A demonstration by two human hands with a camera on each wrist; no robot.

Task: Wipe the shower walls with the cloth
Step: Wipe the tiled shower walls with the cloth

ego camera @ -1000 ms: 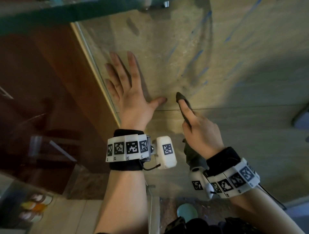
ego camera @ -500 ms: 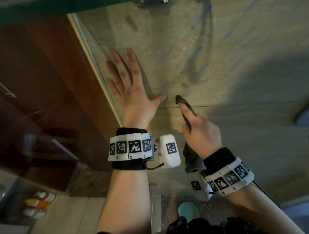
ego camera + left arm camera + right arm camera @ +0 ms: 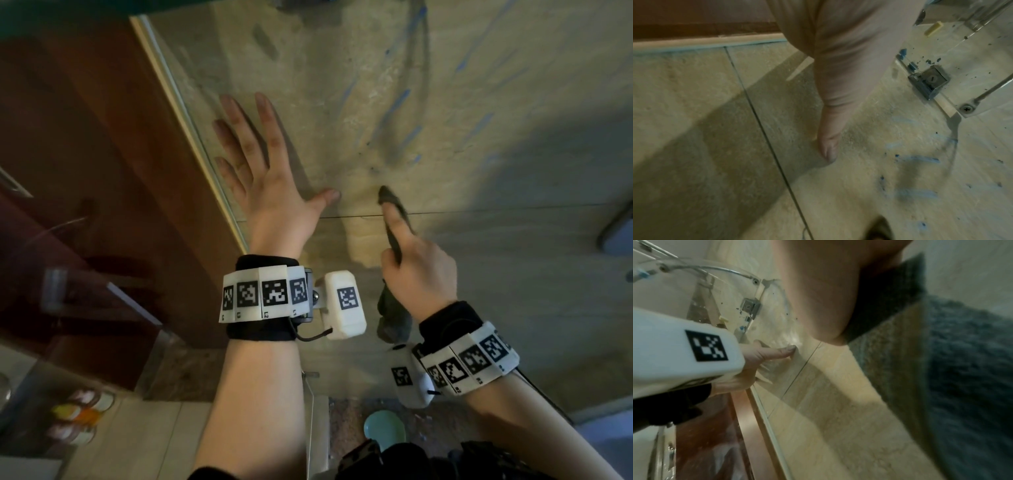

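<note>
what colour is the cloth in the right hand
Dark grey. The cloth, held by the right hand, shows best in the right wrist view, which shows its fuzzy texture.

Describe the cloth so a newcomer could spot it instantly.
Start at the beige tiled shower wall, right of the glass panel's edge. The right hand grips the cloth there, index finger pressing its tip to the tile. It is dark grey; the left hand lies flat and bare.
</note>
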